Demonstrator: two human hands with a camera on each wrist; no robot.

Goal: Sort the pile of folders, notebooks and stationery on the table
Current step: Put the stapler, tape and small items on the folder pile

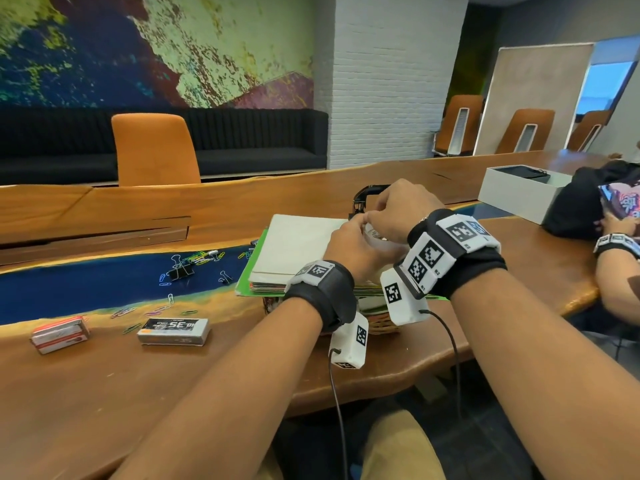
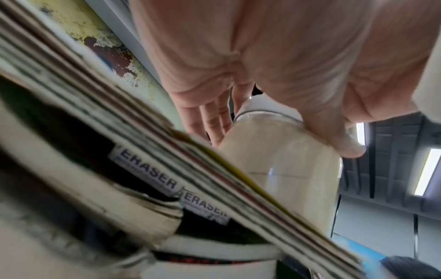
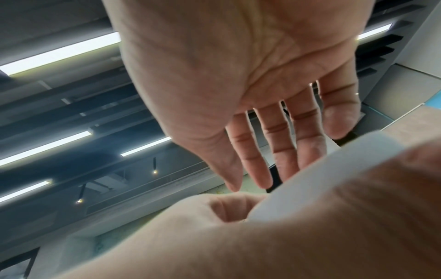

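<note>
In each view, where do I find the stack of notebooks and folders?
Head: stack of notebooks and folders at centre, under both wrists.
Left wrist: edge-on, a diagonal band from upper left to lower right.
Right wrist: not in it.
Shared landmark: the left hand, gripping a pale bottle in the left wrist view.

Both forearms are stretched forward, the wrists held close together, each strapped with a black band. The left hand [image 1: 349,247] is curled, thumb and fingers [image 2: 210,122] wrapped round a pale bottle [image 2: 281,169]. The right hand [image 1: 401,209] is arched just above it, its fingers [image 3: 281,147] held nearly straight, pointing down.
</note>
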